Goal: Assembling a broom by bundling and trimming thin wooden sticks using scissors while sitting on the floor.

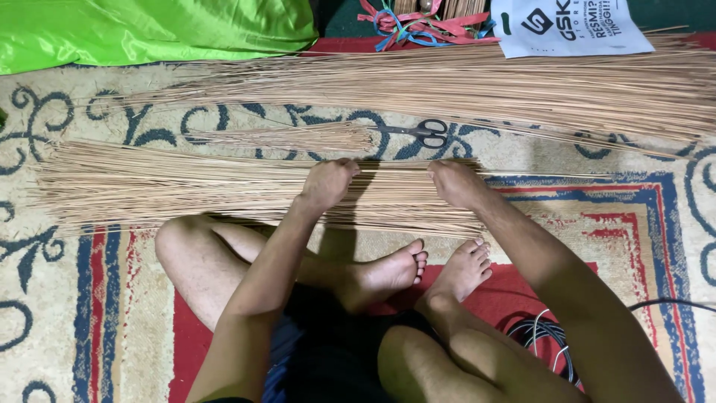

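Hands — left [326,183], right [456,183] | both pressed flat, gripping nothing | thin straw-coloured sticks [186,190] — stiff bundle

My patterned carpet [89,313] carries two spreads of thin sticks [186,190], scissors [425,133], green cloth [149,30] and a white bag [567,26].

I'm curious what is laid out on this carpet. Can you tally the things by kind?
Heaps of thin sticks: 3, large, small, and the near one under the left hand and right hand
Scissors: 1
Green cloth: 1
White bag: 1
Total: 6
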